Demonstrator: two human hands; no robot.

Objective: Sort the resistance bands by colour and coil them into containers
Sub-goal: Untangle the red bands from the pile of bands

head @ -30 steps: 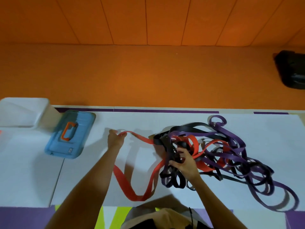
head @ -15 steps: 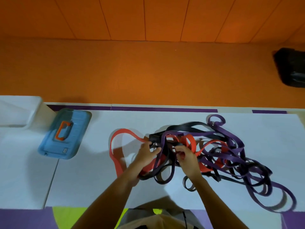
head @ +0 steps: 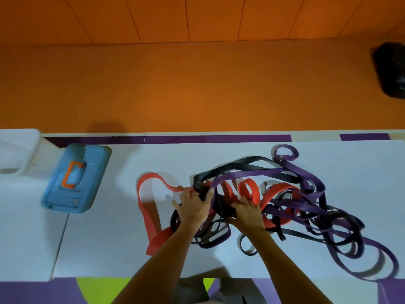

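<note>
White surface [head: 219, 159] is carrying tangled bands [head: 311, 189]. My left hand [head: 192, 208] is gripping the red band [head: 149, 213], my right hand [head: 248, 215] clutching black bands [head: 221, 206].

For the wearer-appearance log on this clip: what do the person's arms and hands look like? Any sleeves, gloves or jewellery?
The left forearm and right forearm are bare down to the frame's bottom edge, with no sleeves showing. The left hand and right hand are ungloved. No watch, ring, wristband or marking is visible on either. Grey clothing shows between the arms at the bottom edge.
</note>
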